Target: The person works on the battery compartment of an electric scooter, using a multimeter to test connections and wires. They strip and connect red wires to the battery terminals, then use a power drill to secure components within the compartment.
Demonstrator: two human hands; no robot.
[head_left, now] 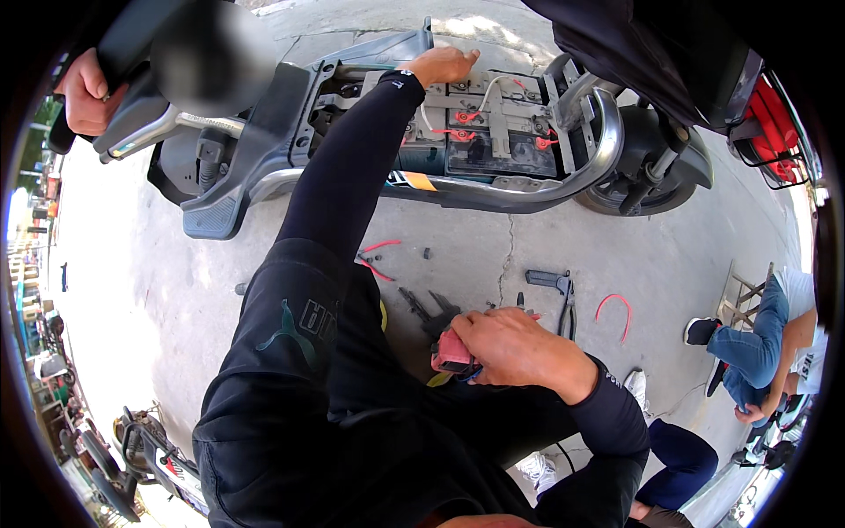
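Reaching left hand [444, 63] at 12 o'clock, fingers spread flat on scooter battery bay [480, 132]; right hand [506, 348] at 5 o'clock closing around red tool [451, 350]. Keeping wiring steady, I reckon.

Your sleeves [352, 167] black. Red tool [453, 350] under your right hand [506, 348]. Scooter body [255, 132] grey, batteries [493, 150] dark with red terminal caps [466, 116], white wire [493, 84] above. Red wire loop [613, 310] on pale grey concrete [176, 299]. Black pliers [563, 304] beside it. Seated person's jeans [753, 348] blue.
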